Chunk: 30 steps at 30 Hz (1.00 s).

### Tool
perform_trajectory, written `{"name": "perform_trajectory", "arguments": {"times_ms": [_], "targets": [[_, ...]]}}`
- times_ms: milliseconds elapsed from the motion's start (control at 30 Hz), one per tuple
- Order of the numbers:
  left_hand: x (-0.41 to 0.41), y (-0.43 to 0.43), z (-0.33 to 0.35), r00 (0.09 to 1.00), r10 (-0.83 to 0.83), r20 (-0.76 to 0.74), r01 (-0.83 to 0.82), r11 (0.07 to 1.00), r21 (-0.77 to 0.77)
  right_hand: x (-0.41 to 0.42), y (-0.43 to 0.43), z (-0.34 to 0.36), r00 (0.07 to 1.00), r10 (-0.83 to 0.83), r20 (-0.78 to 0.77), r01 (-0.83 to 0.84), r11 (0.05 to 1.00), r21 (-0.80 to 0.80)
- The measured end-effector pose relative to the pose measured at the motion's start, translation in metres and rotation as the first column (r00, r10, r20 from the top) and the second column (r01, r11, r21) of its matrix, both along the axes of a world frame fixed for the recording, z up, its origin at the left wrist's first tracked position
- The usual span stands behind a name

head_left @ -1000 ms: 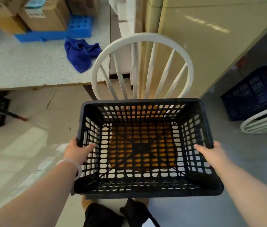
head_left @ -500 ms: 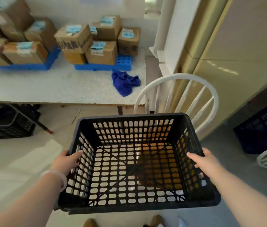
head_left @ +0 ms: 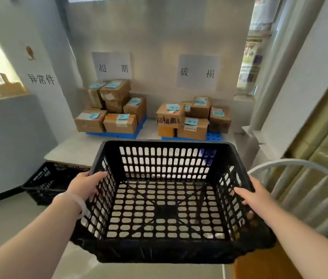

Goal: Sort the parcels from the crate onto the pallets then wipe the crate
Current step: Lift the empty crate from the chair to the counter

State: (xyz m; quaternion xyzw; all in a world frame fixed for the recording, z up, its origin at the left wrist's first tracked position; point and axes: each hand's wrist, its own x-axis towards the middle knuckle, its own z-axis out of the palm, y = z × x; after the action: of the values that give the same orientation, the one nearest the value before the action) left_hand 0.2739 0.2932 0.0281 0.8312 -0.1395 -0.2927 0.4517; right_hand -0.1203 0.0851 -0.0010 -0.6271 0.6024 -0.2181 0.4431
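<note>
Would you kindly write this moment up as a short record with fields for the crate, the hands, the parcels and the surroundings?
crate: black, slotted, no parcels inside, held before the table
left hand: grips the crate's left wall
right hand: grips the crate's right wall
parcels: left stack on left pallet, right stack on right pallet
nearby: white chair at right; second crate under the table
stage: sorting looks finished; neither hand holds a cloth
</note>
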Motion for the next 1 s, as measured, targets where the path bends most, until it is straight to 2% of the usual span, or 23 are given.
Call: {"name": "perform_trajectory", "arguments": {"times_ms": [100, 300, 633, 1000], "targets": [[0.027, -0.007, 0.024, 0.998, -0.036, 0.047, 0.036, 0.999, -0.006, 0.033, -0.006, 0.023, 0.999, 0.023, 0.034, -0.023, 1.000, -0.022], [0.071, -0.039, 0.041, 0.980, -0.107, 0.168, 0.108, 0.994, 0.005, 0.085, -0.036, 0.036, 0.998, 0.040, -0.038, -0.043, 0.996, -0.081], [0.144, -0.116, 0.017, 0.988, -0.112, 0.107, 0.118, 0.992, -0.050, 0.158, -0.116, 0.013, 0.997, -0.020, -0.074, 0.023, 0.999, 0.027], [0.221, -0.168, -0.003, 0.988, -0.150, 0.039, 0.153, 0.986, -0.069, 0.237, -0.160, 0.009, 0.961, -0.006, -0.276, 0.023, 0.998, 0.061]]}}
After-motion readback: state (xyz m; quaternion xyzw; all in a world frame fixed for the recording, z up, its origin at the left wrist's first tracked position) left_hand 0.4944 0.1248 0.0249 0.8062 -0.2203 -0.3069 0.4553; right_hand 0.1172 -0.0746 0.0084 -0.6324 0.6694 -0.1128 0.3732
